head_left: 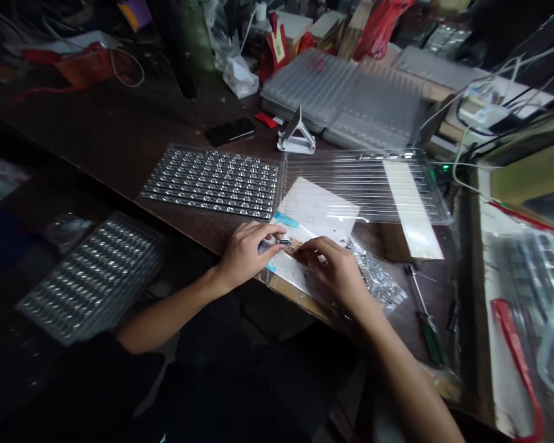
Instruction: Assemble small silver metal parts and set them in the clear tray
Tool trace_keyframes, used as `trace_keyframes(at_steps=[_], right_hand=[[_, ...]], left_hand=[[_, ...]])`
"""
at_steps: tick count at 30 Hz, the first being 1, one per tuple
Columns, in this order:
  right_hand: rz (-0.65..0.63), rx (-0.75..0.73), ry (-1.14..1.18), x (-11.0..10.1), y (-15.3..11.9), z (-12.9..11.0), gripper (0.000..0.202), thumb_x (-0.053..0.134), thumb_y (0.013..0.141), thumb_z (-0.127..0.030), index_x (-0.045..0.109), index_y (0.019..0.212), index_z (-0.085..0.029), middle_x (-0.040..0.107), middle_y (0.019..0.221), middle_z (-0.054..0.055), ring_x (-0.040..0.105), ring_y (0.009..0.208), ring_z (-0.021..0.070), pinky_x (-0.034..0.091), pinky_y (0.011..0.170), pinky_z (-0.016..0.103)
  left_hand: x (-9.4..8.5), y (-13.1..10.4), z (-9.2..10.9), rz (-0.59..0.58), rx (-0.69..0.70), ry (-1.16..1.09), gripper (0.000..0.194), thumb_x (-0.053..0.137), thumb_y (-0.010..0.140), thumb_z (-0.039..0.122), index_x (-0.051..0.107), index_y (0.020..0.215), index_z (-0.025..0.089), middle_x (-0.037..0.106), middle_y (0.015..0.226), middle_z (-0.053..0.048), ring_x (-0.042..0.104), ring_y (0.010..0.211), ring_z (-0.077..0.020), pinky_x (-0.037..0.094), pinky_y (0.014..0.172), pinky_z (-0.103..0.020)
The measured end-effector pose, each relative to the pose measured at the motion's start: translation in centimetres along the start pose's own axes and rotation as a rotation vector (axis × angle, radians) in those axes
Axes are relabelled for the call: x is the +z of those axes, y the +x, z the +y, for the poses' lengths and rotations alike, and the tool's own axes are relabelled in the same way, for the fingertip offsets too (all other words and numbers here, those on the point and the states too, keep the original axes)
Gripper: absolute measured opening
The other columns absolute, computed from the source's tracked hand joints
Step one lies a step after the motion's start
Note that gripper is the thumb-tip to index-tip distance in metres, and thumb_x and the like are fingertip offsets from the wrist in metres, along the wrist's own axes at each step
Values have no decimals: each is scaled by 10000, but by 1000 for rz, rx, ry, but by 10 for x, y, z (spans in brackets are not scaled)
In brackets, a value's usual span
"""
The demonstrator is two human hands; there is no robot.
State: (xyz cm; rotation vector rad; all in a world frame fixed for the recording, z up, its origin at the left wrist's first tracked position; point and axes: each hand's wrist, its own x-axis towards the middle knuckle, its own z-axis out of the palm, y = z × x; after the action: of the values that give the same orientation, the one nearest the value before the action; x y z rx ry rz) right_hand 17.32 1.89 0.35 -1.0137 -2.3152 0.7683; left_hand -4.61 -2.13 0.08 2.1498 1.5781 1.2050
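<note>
My left hand [245, 253] pinches a small dark metallic part [284, 242] between thumb and forefinger. My right hand [336, 271] is closed just to its right, fingertips together near a small brown piece [294, 245] on the white work board [286, 269]; anything in those fingertips is too small to make out. Blue tape [286, 219] marks the board's edge. Beyond my hands lies a white sheet [321, 206]. Beside my right hand is a clear plastic bag [382, 277] of small shiny parts.
A tray filled with metallic parts [212, 181] lies behind my left hand, with a ridged clear tray [341, 178] adjoining it. Stacked filled trays [92, 277] sit lower left. A green-handled screwdriver [429, 335], phone [231, 131], white stand [296, 138] and stacked clear trays [314, 86] surround the area.
</note>
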Motion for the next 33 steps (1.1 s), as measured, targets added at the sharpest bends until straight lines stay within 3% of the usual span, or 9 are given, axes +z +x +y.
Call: trace_keyframes(at_steps=[4, 7, 12, 16, 19, 22, 28, 30, 33], right_hand=[[-89, -128, -200, 8, 0, -5, 225, 466, 982, -122, 669, 1061, -181, 708, 1017, 103, 650, 909, 226, 519, 796, 330], [-127, -196, -357, 8, 0, -9, 228, 481, 957, -69, 666, 1048, -165, 706, 1005, 106, 625, 914, 238, 501, 798, 340], [-121, -182, -368, 5, 0, -10, 251, 518, 919, -24, 667, 1040, -187, 711, 1020, 83, 623, 900, 211, 479, 770, 303], [31, -167, -317, -5, -4, -4, 229, 510, 948, -78, 675, 1059, -191, 720, 1080, 91, 643, 949, 223, 483, 817, 325], [120, -119, -273, -23, -8, 1, 215, 499, 966, -124, 683, 1054, -191, 730, 1053, 90, 655, 948, 222, 486, 831, 330], [120, 1, -271, -44, -13, 3, 209, 520, 953, -134, 704, 1037, -188, 738, 1008, 83, 663, 923, 220, 486, 817, 323], [-182, 186, -339, -66, -26, 0, 169, 697, 846, -197, 760, 1002, -180, 745, 1015, 92, 661, 973, 249, 476, 828, 307], [-233, 223, -371, -65, -28, -2, 147, 678, 834, -164, 769, 949, -180, 745, 996, 104, 666, 946, 256, 473, 801, 309], [-262, 242, -393, -59, -29, -5, 205, 579, 851, -89, 762, 867, -178, 750, 946, 126, 676, 859, 252, 462, 748, 315]], left_hand=[[-17, -3, -13, -55, -35, 84, 238, 748, 858, 249, 678, 1085, 227, 748, 936, -8, 663, 843, -180, 482, 834, -316], [-30, 12, -29, -86, -54, 150, 209, 731, 864, 239, 684, 1067, 230, 748, 945, -7, 664, 846, -185, 481, 841, -328], [-39, 84, -74, -75, -56, 243, 106, 662, 897, 265, 721, 967, 211, 755, 955, -29, 669, 886, -193, 492, 862, -330], [-26, 147, -107, -169, -148, 394, 199, 628, 904, 305, 731, 1036, 198, 766, 1005, -57, 690, 919, -203, 513, 853, -314], [-13, 175, -119, -256, -138, 478, 185, 626, 880, 290, 759, 986, 218, 773, 1016, -50, 693, 953, -220, 509, 904, -331], [-11, 186, -123, -340, -110, 538, 159, 633, 844, 277, 778, 890, 234, 776, 1011, -37, 689, 981, -228, 500, 935, -328], [-25, 195, -116, -419, -106, 698, 200, 622, 789, 224, 784, 908, 223, 776, 986, -63, 699, 962, -268, 513, 924, -357], [-20, 201, -105, -413, -74, 715, 243, 594, 809, 223, 779, 966, 212, 766, 1041, -82, 694, 989, -285, 508, 939, -381], [7, 215, -79, -413, 12, 682, 270, 557, 861, 267, 772, 1019, 225, 747, 1117, -74, 676, 1048, -278, 498, 965, -372]])
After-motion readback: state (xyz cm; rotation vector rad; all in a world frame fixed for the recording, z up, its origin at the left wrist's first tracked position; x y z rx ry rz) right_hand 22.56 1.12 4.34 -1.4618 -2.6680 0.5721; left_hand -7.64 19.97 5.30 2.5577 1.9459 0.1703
